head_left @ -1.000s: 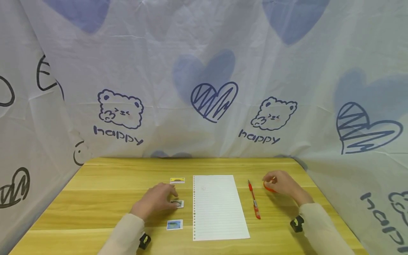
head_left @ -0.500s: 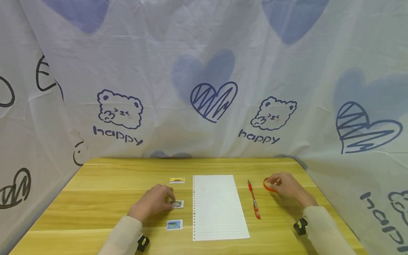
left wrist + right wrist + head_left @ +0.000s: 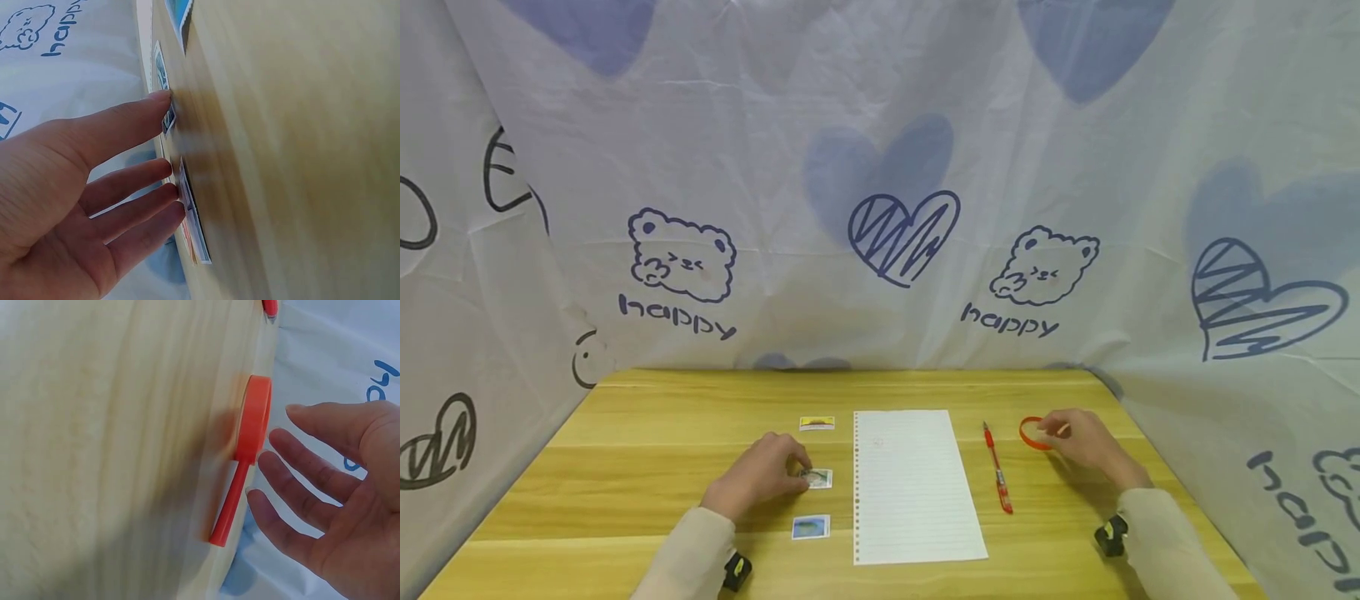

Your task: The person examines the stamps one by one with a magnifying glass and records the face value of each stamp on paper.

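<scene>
My left hand (image 3: 758, 473) rests low over the table, its thumb and forefinger tips at the left edge of a small green-grey stamp (image 3: 822, 478). In the left wrist view the thumb overlaps this stamp, which lies flat. A yellow stamp (image 3: 817, 423) lies beyond that hand and a blue stamp (image 3: 811, 527) nearer to me. On the right, a red magnifying glass (image 3: 254, 422) lies on the table. My right hand (image 3: 1086, 442) is beside it, fingers loosely bent and apart, and holds nothing. In the head view that hand hides the magnifying glass's handle.
A lined white sheet (image 3: 913, 492) with punched holes lies mid-table, a faint mark near its top. Between it and the magnifying glass lies a red pen (image 3: 997, 471). The wooden table (image 3: 625, 467) ends at a printed white cloth (image 3: 790, 208) hanging behind and at the sides.
My right hand has drawn back to the right, baring more of the magnifying glass's ring. My left fingertips have shifted slightly left, to the green-grey stamp's edge.
</scene>
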Demonstrator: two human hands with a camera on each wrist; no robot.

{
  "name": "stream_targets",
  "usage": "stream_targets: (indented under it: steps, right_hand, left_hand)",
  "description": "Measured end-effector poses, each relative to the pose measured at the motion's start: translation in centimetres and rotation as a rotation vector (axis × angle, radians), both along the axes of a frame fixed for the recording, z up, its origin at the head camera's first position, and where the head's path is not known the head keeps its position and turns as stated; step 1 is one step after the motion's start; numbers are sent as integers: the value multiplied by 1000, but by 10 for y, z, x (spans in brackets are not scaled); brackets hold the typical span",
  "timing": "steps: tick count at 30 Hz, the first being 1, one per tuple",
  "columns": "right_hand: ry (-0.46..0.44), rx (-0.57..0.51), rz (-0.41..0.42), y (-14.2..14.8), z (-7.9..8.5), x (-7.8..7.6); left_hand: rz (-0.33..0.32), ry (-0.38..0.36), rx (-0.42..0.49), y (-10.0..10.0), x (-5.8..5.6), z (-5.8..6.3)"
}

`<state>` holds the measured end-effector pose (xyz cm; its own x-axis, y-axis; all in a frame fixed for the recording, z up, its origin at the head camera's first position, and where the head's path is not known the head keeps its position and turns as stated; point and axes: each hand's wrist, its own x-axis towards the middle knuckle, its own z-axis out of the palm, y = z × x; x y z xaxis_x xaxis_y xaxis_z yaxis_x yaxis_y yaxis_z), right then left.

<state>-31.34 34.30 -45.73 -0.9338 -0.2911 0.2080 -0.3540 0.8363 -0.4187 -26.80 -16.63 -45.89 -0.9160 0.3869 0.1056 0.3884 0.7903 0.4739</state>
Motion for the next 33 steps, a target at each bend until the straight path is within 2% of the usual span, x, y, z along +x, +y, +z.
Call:
stream_targets:
  steps: [5, 13, 21, 25, 33]
  right_hand:
    - [0, -24, -25, 6, -2, 1]
    - [-37, -21, -129, 14, -8, 1]
    - [-51, -18, -158, 18, -8, 2]
    - [-56, -11, -197, 19, -6, 2]
    - [-127, -35, -229, 19, -8, 0]
  left_hand:
    - [21, -25, 9, 0, -1, 0]
    - [20, -38, 18, -1, -4, 0]
    - [66, -73, 26, 0, -5, -1]
    - [79, -66, 20, 1, -5, -2]
    - [70, -43, 17, 0, -3, -2]
